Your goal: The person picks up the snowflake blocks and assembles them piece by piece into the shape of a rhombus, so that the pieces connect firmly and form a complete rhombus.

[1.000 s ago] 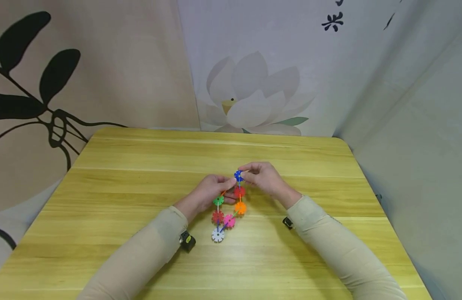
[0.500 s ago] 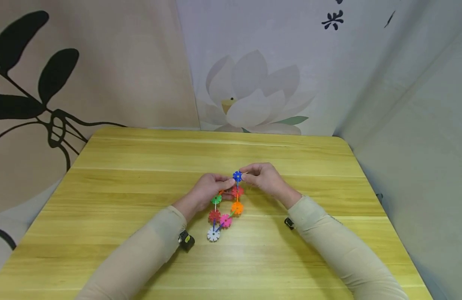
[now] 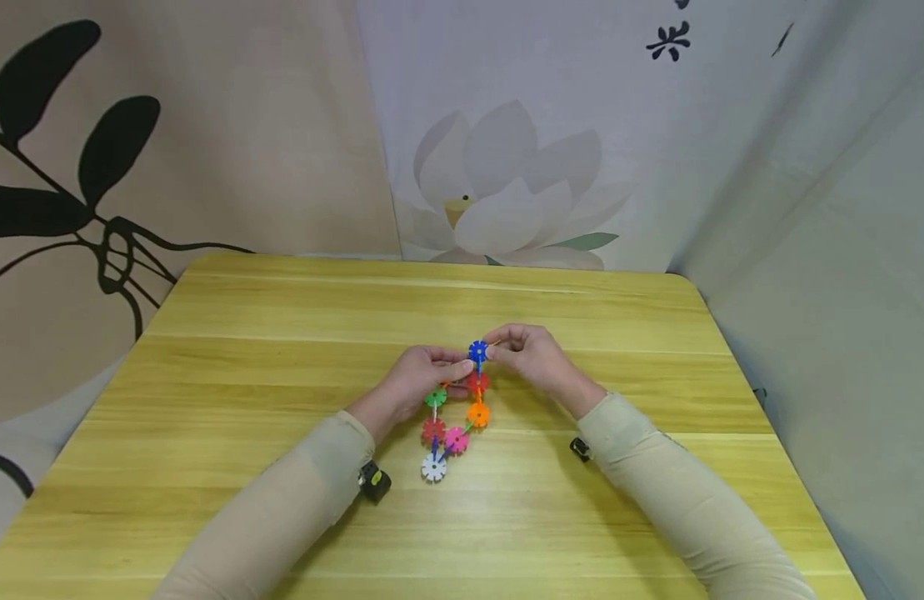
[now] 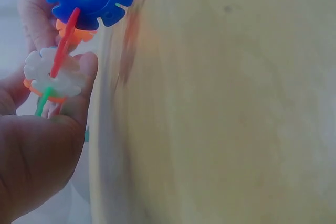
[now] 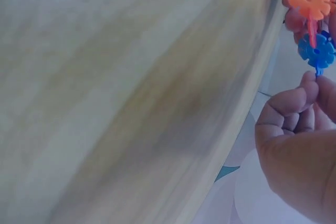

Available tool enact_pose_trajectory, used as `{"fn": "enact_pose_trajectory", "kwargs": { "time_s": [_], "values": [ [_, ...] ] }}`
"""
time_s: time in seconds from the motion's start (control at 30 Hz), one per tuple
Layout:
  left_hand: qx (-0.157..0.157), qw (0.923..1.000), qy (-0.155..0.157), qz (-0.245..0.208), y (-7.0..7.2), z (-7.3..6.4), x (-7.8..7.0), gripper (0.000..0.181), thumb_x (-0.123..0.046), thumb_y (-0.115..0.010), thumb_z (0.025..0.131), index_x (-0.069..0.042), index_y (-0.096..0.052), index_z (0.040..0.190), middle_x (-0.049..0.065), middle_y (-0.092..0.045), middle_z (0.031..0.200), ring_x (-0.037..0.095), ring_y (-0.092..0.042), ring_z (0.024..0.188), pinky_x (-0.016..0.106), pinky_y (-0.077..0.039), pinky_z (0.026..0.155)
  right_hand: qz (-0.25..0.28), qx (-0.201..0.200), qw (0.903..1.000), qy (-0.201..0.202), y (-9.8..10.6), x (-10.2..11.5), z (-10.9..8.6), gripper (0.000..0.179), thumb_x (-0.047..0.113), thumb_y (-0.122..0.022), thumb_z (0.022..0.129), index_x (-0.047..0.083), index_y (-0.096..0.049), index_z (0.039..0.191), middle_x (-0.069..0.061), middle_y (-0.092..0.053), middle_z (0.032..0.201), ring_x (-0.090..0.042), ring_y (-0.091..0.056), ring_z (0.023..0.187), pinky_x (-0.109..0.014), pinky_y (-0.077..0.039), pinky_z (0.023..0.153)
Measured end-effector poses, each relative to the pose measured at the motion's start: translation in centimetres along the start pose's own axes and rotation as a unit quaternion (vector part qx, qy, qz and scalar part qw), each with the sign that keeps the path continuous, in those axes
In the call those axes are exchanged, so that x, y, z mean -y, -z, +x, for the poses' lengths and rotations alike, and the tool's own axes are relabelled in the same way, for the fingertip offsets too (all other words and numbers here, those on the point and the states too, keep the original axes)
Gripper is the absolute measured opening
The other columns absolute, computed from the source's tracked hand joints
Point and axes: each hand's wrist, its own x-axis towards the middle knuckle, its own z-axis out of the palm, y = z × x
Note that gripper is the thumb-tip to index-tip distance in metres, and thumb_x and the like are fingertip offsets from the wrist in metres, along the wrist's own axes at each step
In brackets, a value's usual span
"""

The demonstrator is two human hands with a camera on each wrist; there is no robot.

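Note:
In the head view, several notched plastic snowflake discs are joined edge to edge in a chain above the table. A blue disc [image 3: 477, 351] is at the top, with red [image 3: 477, 382], orange [image 3: 478, 414], pink [image 3: 456, 440], white [image 3: 434, 467], a second red [image 3: 433, 430] and green [image 3: 436, 397] discs round a loop. My left hand [image 3: 417, 379] holds the chain near the blue and upper red discs, thumb in front, fingers partly hidden behind. My right hand [image 3: 531, 358] pinches at the blue disc's right edge. In the right wrist view, thumb and finger pinch a blue piece at a blue disc [image 5: 316, 51].
Both hands work over the middle of a wooden table [image 3: 297, 300]. A patterned curtain [image 3: 267, 125] hangs behind it and a plain one [image 3: 829, 250] on the right. Dark wrist cameras [image 3: 374, 482] hang under the sleeves.
The chain has shifted slightly left and then back right. My right hand's fingertips have drawn a little to the right, uncovering more of the blue disc. The left hand keeps its hold.

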Motion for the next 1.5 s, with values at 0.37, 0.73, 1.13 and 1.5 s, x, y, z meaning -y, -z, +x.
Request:
{"fn": "enact_pose_trajectory", "kwargs": {
  "time_s": [0.37, 0.73, 1.13, 1.5],
  "values": [
    [0.01, 0.9999, 0.006, 0.004, 0.1, -0.1, -0.1, 0.038, -0.021, -0.072, 0.104, 0.004, -0.066, 0.133, 0.021, -0.076, 0.12, 0.025, -0.079, 0.094, 0.04, -0.068, 0.092, 0.002, 0.011, 0.9998, -0.017, 0.3, -0.1, 0.0, 0.025, 0.021, -0.073, 0.104, 0.012, -0.074, 0.127, -0.016, -0.078, 0.117, -0.03, -0.071, 0.103, -0.038, -0.061, 0.088],
    [-0.067, 0.966, -0.054, 0.244, 1.9, -1.6, -1.8, 0.067, -0.053, -0.05, 0.111, -0.001, -0.053, 0.154, 0.021, -0.058, 0.156, 0.042, -0.051, 0.149, 0.057, -0.04, 0.128, 0.021, -0.004, 0.9982, -0.056, 1.2, -0.8, -0.3, 0.032, 0.018, -0.07, 0.106, 0.002, -0.07, 0.134, -0.018, -0.077, 0.125, -0.026, -0.074, 0.105, -0.035, -0.065, 0.09],
    [-0.049, 0.9652, -0.041, 0.253, 5.9, -3.8, -0.8, 0.048, -0.026, -0.066, 0.108, -0.003, -0.057, 0.15, 0.022, -0.075, 0.127, 0.024, -0.074, 0.082, 0.036, -0.068, 0.073, 0.06, 0.059, 0.9909, -0.105, 0.4, -1.4, -2.7, 0.033, 0.019, -0.067, 0.108, 0.002, -0.066, 0.135, -0.015, -0.078, 0.116, -0.019, -0.073, 0.092, -0.029, -0.063, 0.079],
    [-0.039, 0.9762, -0.002, 0.214, 5.6, -4.3, 0.3, 0.048, -0.01, -0.077, 0.099, -0.004, -0.061, 0.144, 0.016, -0.079, 0.108, 0.022, -0.071, 0.075, 0.034, -0.066, 0.063, 0.133, 0.067, 0.9778, -0.148, -2.5, -0.9, -4.1, 0.037, 0.008, -0.072, 0.102, 0.001, -0.061, 0.137, -0.017, -0.077, 0.108, -0.021, -0.072, 0.083, -0.027, -0.062, 0.067]
  ]
}}
